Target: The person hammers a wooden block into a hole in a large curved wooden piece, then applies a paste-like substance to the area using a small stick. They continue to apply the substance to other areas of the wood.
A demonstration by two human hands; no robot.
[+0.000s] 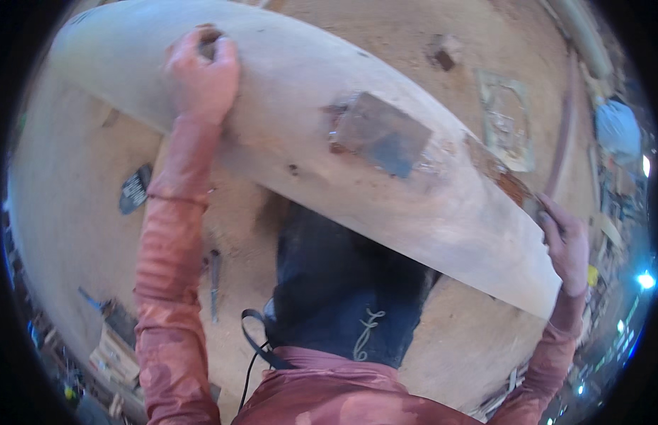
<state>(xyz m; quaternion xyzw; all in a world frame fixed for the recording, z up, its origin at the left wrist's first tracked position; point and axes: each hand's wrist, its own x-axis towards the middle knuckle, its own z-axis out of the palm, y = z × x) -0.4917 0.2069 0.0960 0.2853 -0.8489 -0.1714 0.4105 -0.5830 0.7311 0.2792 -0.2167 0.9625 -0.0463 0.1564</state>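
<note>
A long pale board (286, 85), tapered and rounded like a surfboard, lies at a slant in front of me, from the far left to the near right. My left hand (201, 78) rests on its upper left part, fingers curled round a small dark brown piece that they mostly hide. At the right end, my right hand (568, 244) grips the board's edge, close to a rough brown patch (513, 188). Between the hands, a flat rectangular grey-brown block (385, 131) with a blue area sits on the board.
On the dusty floor (442, 340) lie a dark printed piece (135, 190), a thin tool (215, 283) and a small brown block (445, 55). A clear plastic sheet (506, 117) is beyond the board. A light blue bundle (618, 129) and clutter line the right side.
</note>
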